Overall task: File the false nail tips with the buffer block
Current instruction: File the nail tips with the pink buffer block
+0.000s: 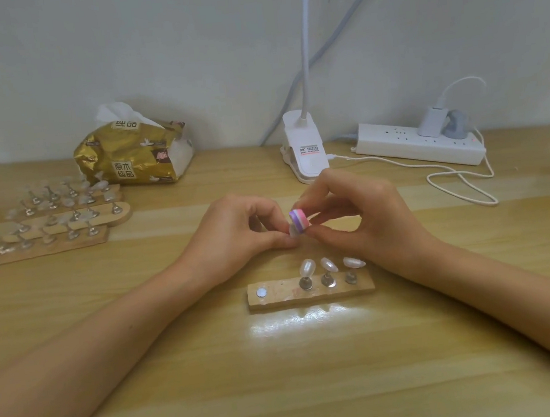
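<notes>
Pinched between the left hand's [235, 233] curled thumb and fingertips, one false nail tip [293, 233] sits above mid-table, touching the lower left edge of the buffer block [299, 221]. The right hand [363, 212] grips that block in its fingertips. Its purple, pink and white striped face tilts toward the camera, and fingers hide its long axis.

Far left lie wooden racks [55, 216] of clear tips. Behind them a gold tissue pack [130, 156] reads 原木纯品. Just before the hands, a wooden holder [277, 299] lies crosswise with three pearly tips [328, 264] on upright pins. The lamp clamp's [304, 150] label is unreadable. A power strip [420, 143] lies far right.
</notes>
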Demonstrator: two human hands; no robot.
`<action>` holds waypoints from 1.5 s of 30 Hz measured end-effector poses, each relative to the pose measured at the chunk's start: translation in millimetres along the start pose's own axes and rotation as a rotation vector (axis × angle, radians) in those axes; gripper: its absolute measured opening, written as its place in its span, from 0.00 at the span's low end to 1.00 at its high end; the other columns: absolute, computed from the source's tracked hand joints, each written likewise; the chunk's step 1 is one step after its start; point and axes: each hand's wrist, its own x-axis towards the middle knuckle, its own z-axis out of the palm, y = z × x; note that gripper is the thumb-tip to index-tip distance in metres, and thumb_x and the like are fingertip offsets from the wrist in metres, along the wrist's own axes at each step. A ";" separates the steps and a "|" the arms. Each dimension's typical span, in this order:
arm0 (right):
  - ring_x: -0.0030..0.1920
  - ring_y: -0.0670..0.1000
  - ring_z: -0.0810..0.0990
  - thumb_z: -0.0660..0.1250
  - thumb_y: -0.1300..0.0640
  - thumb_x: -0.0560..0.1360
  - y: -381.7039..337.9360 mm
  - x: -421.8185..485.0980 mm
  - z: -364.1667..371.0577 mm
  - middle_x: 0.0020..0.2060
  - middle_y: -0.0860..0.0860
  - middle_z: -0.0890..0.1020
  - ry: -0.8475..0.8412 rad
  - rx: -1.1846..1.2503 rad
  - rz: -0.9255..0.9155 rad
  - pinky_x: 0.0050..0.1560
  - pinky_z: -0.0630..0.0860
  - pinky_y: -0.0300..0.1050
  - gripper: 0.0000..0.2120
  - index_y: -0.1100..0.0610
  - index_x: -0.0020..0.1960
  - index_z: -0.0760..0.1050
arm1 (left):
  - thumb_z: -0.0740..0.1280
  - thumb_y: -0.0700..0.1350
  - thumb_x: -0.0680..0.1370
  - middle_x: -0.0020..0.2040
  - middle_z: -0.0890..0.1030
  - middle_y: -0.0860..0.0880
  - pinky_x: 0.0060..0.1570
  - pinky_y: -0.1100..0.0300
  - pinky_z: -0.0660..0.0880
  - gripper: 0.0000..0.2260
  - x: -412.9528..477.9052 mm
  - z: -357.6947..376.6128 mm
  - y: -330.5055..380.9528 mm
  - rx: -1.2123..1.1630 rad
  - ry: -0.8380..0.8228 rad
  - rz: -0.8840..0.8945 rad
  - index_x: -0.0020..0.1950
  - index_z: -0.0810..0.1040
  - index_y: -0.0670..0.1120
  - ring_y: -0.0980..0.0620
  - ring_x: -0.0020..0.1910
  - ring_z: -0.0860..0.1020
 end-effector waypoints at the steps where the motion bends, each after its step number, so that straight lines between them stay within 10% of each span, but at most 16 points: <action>1: 0.46 0.46 0.86 0.73 0.65 0.75 0.6 -0.1 -0.3 0.44 0.53 0.86 -0.018 -0.002 0.023 0.50 0.83 0.46 0.06 0.65 0.47 0.77 | 0.79 0.45 0.68 0.29 0.78 0.63 0.31 0.70 0.65 0.07 0.0 0.2 0.1 -0.004 0.001 -0.004 0.34 0.82 0.53 0.61 0.28 0.70; 45: 0.46 0.49 0.84 0.75 0.66 0.74 8.5 -1.4 0.7 0.44 0.52 0.85 -0.013 -0.150 -0.146 0.52 0.82 0.47 0.04 0.63 0.48 0.82 | 0.78 0.47 0.70 0.26 0.76 0.63 0.30 0.71 0.64 0.07 -1.9 1.0 2.6 0.022 0.008 -0.008 0.34 0.81 0.53 0.62 0.26 0.70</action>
